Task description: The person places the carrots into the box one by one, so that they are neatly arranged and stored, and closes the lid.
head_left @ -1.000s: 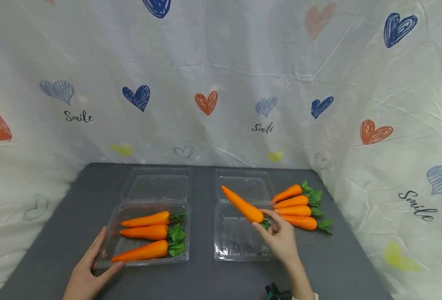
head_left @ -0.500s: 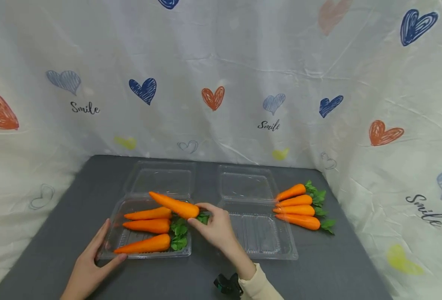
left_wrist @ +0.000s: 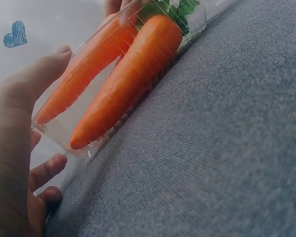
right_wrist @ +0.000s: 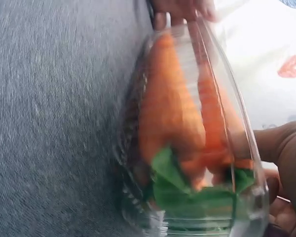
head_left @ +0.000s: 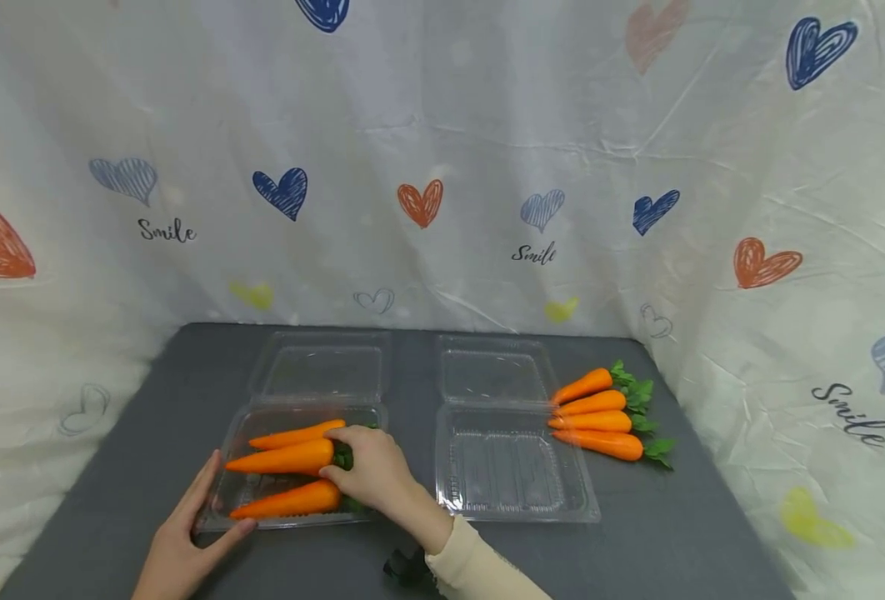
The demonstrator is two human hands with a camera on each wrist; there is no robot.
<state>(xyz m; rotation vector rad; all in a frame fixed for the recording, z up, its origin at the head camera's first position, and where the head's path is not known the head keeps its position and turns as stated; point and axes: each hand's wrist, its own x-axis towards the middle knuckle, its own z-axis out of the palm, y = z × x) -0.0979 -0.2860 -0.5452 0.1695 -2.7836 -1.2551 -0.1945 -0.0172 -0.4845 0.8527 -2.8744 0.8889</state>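
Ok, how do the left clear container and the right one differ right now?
The left container holds carrots, while the right container shows a bare floor. The left hand touches the left container and the right hand is over it; neither is at the right container. Both are see-through, with their lids open on the far side.
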